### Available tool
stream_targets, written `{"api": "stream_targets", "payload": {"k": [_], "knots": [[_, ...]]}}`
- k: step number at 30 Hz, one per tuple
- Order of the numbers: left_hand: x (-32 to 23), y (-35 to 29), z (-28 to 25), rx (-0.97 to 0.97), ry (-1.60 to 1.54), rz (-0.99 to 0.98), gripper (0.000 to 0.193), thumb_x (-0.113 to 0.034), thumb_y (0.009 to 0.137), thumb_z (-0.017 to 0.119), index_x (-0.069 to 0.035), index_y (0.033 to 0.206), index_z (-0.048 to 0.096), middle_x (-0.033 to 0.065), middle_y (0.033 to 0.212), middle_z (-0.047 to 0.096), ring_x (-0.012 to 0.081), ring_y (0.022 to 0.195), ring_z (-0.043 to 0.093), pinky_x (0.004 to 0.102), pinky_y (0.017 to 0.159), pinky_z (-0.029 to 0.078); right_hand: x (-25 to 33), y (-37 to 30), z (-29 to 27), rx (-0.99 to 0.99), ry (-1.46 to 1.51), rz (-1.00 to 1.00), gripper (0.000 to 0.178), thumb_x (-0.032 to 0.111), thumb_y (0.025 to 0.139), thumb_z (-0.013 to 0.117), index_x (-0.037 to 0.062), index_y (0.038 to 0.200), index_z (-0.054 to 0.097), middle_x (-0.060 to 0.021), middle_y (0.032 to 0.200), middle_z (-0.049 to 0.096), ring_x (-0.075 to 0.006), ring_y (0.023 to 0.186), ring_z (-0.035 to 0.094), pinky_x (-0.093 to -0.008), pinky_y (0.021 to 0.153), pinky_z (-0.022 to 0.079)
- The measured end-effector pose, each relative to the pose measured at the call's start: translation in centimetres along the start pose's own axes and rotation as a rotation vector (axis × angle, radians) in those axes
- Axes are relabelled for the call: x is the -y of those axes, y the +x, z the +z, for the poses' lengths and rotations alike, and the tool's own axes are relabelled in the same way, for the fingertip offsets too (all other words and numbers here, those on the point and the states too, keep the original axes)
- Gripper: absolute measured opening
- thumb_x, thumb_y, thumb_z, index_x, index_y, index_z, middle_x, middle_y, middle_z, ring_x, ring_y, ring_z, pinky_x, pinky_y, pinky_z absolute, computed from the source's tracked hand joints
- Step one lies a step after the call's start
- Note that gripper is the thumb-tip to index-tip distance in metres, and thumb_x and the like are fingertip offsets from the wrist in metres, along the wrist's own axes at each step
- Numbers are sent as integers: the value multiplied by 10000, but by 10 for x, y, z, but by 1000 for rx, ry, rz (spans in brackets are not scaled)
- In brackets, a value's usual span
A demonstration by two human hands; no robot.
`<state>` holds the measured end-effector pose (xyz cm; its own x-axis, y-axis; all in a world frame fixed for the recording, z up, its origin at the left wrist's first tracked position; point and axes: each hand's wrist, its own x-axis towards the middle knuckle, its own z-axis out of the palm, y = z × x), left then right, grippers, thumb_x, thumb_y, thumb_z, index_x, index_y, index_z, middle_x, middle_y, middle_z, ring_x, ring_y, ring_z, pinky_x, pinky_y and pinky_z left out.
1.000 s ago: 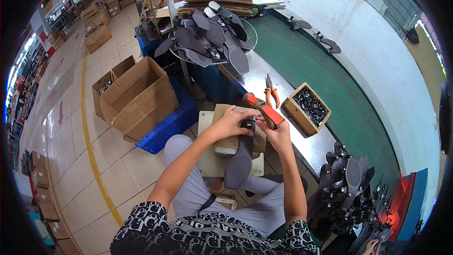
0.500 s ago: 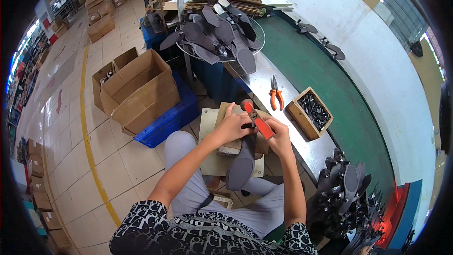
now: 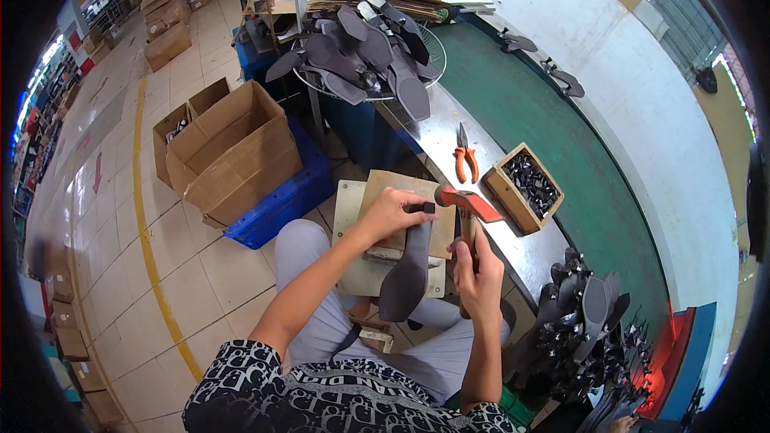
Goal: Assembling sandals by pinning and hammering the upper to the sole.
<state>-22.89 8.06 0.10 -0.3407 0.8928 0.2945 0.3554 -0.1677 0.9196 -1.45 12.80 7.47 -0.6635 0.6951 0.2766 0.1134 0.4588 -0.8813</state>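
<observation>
My left hand [image 3: 393,212] is closed round the heel end of a dark grey shoe sole [image 3: 406,277], with its broad toe part toward me. A small black piece [image 3: 429,208], perhaps the heel tip, shows at the fingertips. Under the hand lies a tan board [image 3: 385,183] on a pale stand between my knees. My right hand [image 3: 479,277] is wrapped round the wooden handle of a hammer [image 3: 475,204]. Its red head is raised just right of the heel end, apart from it.
On the metal bench edge lie orange-handled pliers [image 3: 466,163] and a wooden box [image 3: 504,197] of small black pieces. A wire basket [image 3: 441,64] heaped with soles stands ahead. More soles [image 3: 595,309] pile up at right. Left are a cardboard carton [image 3: 241,184] and blue crate [image 3: 277,212].
My right hand has drawn back toward me and now grips the hammer by its handle, the head swung to the right. My left hand still holds the sole's heel end.
</observation>
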Motion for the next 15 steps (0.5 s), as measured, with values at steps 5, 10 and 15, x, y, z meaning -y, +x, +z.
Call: {"api": "stream_targets", "payload": {"k": [5, 10, 15], "knots": [[1, 2, 7, -55, -76, -40, 320, -207, 763, 833, 0, 993, 750, 89, 797, 705, 101, 679, 585, 283, 637, 498, 17, -8, 3, 82, -132, 12, 390, 61, 987, 568, -21, 1361, 499, -188, 839, 644, -225, 714, 643, -321, 683, 515], [14, -9, 0, 28, 240, 116, 664, -279, 752, 837, -59, 1334, 606, 124, 1003, 724, 247, 888, 680, 382, 871, 520, 62, -11, -17, -47, -152, -99, 304, 34, 980, 556, -16, 1280, 559, -168, 824, 633, -208, 672, 623, -315, 644, 508], [-3, -20, -1, 96, 576, 1, 1329, -507, 716, 808, 20, 1547, -86, 89, 1256, 670, 295, 1279, 546, 548, 1224, 69, 34, -11, 14, -79, -222, -268, 283, -5, 945, 583, -5, 1227, 562, -229, 836, 594, -345, 645, 585, -314, 655, 513]]}}
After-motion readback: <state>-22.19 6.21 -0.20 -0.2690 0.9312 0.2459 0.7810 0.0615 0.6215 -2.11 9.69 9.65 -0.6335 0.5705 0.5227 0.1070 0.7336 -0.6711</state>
